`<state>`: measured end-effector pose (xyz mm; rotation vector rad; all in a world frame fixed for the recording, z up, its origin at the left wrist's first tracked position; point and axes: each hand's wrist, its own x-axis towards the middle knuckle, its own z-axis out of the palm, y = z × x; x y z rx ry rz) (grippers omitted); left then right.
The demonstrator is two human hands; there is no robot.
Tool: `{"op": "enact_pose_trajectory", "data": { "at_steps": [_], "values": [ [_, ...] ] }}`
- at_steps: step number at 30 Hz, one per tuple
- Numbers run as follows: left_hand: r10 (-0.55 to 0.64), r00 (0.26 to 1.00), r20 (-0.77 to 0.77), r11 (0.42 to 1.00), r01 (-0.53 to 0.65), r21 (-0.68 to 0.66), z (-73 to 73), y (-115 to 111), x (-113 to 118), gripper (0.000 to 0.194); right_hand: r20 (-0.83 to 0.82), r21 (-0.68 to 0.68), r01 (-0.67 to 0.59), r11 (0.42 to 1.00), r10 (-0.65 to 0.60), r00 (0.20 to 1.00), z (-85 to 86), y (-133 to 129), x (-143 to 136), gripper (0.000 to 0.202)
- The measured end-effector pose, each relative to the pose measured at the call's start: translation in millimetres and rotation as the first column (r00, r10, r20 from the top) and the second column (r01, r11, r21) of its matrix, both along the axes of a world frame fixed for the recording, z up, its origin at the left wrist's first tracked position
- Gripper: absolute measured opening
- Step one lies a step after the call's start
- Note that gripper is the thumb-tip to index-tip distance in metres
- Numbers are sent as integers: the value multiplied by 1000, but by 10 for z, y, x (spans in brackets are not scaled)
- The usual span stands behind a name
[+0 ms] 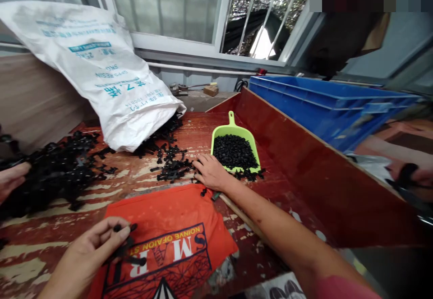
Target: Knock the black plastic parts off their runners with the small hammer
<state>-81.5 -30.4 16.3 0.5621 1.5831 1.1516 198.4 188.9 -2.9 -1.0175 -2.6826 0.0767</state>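
Over the orange printed cloth [162, 227], my left hand [104, 242] is closed, with small black plastic parts [130, 249] pinched between thumb and fingers. My right hand [211, 171] reaches forward, palm down and fingers apart, just above the cloth's far edge. Its fingertips are beside a small heap of black parts [174, 166], and its underside is hidden. Behind it lies a lime-green dustpan [231, 118] full of small black pieces [235, 150], some spilling at its front lip. A wooden stick [241, 211] lies under my right forearm.
A white woven sack [111, 73] lies tipped, black parts at its mouth. Another person's hand [13, 179] is by a large black pile [54, 168] at left. A red board [304, 154] edges the table's right side; beyond it are a blue crate [324, 109] and another person [338, 42].
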Motion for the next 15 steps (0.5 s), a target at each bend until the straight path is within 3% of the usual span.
{"op": "enact_pose_trajectory", "data": {
  "at_steps": [5, 9, 13, 15],
  "values": [
    [-165, 947, -274, 962, 216, 165, 155, 385, 78, 30, 102, 50, -207, 977, 201, 974, 23, 138, 77, 48],
    [-292, 854, -431, 892, 406, 198, 254, 1020, 282, 18, 118, 54, -323, 945, 315, 942, -31, 258, 89, 38],
    [-173, 837, -519, 932, 310, 189, 122, 1753, 446, 10, 66, 27, -349, 937, 346, 936, -157, 349, 78, 27],
    [-112, 788, -605, 943, 276, 185, 6, 1976, 520, 11, 14, 16, -335, 942, 335, 942, -222, 368, 57, 29]
  ]
}}
